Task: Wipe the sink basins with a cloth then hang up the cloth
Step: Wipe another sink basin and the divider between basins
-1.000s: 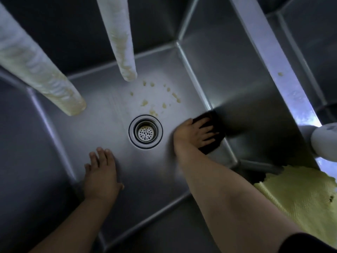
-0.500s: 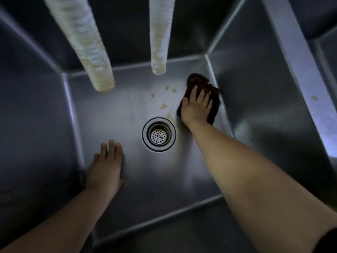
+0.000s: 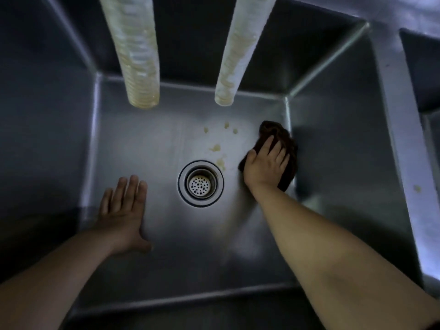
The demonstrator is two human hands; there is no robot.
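Observation:
I look down into a deep steel sink basin (image 3: pixel 147 144). A dark brown cloth (image 3: pixel 276 133) lies crumpled on the basin floor against the right wall. My right hand (image 3: pixel 265 164) presses flat on it with straight, spread fingers. My left hand (image 3: pixel 123 210) rests flat and open on the basin floor at the near left, holding nothing. The round drain strainer (image 3: pixel 200 183) sits between my hands. Several yellowish food bits (image 3: pixel 215 147) lie on the floor just beyond the drain, left of the cloth.
Two pale, stained ribbed hoses (image 3: pixel 140 51) (image 3: pixel 234 55) hang into the basin from above, ending over its far side. A steel divider ledge (image 3: pixel 392 129) on the right separates this basin from a second basin (image 3: pixel 423 72).
My right hand moved the cloth forward along the right wall toward the far corner, then slightly back. The view shifted left. My left hand stayed planted on the floor.

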